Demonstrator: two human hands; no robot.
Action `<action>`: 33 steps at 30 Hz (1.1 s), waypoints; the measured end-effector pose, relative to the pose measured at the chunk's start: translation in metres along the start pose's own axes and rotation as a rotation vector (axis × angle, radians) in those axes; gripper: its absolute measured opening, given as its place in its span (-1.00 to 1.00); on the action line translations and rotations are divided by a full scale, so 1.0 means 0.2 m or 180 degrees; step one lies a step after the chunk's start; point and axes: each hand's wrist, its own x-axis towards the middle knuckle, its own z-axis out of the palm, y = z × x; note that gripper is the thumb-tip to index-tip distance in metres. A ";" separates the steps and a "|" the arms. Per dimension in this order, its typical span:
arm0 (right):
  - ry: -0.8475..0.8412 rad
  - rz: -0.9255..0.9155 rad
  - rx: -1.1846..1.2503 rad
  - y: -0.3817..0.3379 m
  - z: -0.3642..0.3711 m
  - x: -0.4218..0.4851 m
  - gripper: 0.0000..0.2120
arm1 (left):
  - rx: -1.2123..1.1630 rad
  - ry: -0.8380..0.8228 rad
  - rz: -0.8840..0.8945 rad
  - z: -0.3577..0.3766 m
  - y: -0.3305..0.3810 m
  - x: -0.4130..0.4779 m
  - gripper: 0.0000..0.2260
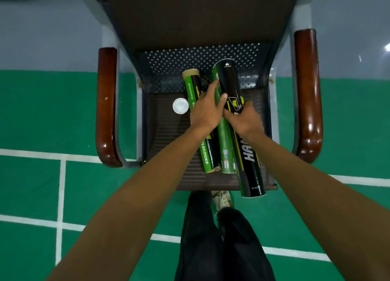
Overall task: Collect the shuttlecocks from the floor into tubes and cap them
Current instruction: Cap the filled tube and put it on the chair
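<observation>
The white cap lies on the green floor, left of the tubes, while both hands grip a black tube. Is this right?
Not quite. The head view shows the white cap on the chair seat, not on the green floor. The rest holds: it lies left of the tubes, while the left hand and the right hand grip a black tube.

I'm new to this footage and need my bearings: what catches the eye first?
The left hand and right hand grip a black tube over a chair seat mid-frame. A green tube and a green-black tube lie beside it on the seat, with a white cap at their left.
</observation>
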 end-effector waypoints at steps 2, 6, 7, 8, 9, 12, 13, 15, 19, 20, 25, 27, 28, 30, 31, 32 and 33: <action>0.0177 0.0091 -0.0183 -0.01 -0.01 0.06 -0.23 | 0.0165 -0.0195 0.0007 0.05 -0.01 0.04 -0.52; 0.0313 0.0279 -0.0588 0.01 -0.03 0.15 -0.18 | 0.0523 -0.0505 0.0075 0.08 -0.05 0.08 -0.58; 0.0328 0.0332 -0.0618 0.02 -0.04 0.17 -0.17 | 0.0579 -0.0536 0.0080 0.08 -0.07 0.10 -0.60; 0.0354 0.0397 -0.0600 0.03 -0.04 0.19 -0.16 | 0.0639 -0.0545 0.0068 0.07 -0.10 0.12 -0.62; 0.0367 0.0477 -0.0544 0.03 -0.03 0.22 -0.15 | 0.0705 -0.0546 0.0028 0.05 -0.14 0.14 -0.64; 0.0399 0.0715 -0.0430 0.07 0.00 0.31 -0.14 | 0.1064 -0.0517 -0.0140 -0.01 -0.25 0.22 -0.65; 0.0412 0.0782 -0.0423 0.08 0.02 0.33 -0.16 | 0.1222 -0.0518 -0.0194 -0.04 -0.29 0.24 -0.64; 0.0390 0.0857 -0.0446 0.10 0.08 0.37 -0.20 | 0.1359 -0.0515 -0.0260 -0.08 -0.37 0.28 -0.61; 0.0441 0.0708 -0.0372 0.11 0.20 0.39 -0.37 | 0.0876 -0.0395 -0.0449 -0.11 -0.48 0.33 -0.60; 0.0479 0.0621 -0.0381 0.11 0.23 0.39 -0.39 | 0.0825 -0.0414 -0.0511 -0.12 -0.50 0.34 -0.62; 0.1169 -0.0462 -0.1836 0.03 0.30 0.35 -0.32 | 0.1471 -0.0781 -0.0473 -0.15 -0.57 0.36 -0.53; 0.1145 -0.0951 -0.2251 -0.03 0.35 0.33 -0.36 | 0.1540 -0.0950 -0.0511 -0.14 -0.60 0.37 -0.45; 0.1021 -0.0901 -0.2285 -0.06 0.38 0.32 -0.33 | 0.1516 -0.0990 -0.0537 -0.13 -0.61 0.37 -0.43; 0.0686 -0.0394 -0.2149 -0.11 0.45 0.32 -0.17 | 0.1493 -0.1005 -0.0544 -0.11 -0.62 0.36 -0.42; 0.0520 -0.0154 -0.2081 -0.13 0.47 0.33 -0.09 | 0.1471 -0.1005 -0.0541 -0.11 -0.62 0.36 -0.42; 0.0385 0.0008 -0.2044 -0.14 0.48 0.34 -0.04 | 0.1429 -0.1010 -0.0549 -0.11 -0.62 0.35 -0.41; 0.0268 0.0110 -0.2019 -0.15 0.48 0.34 0.00 | 0.1389 -0.1032 -0.0572 -0.11 -0.63 0.35 -0.40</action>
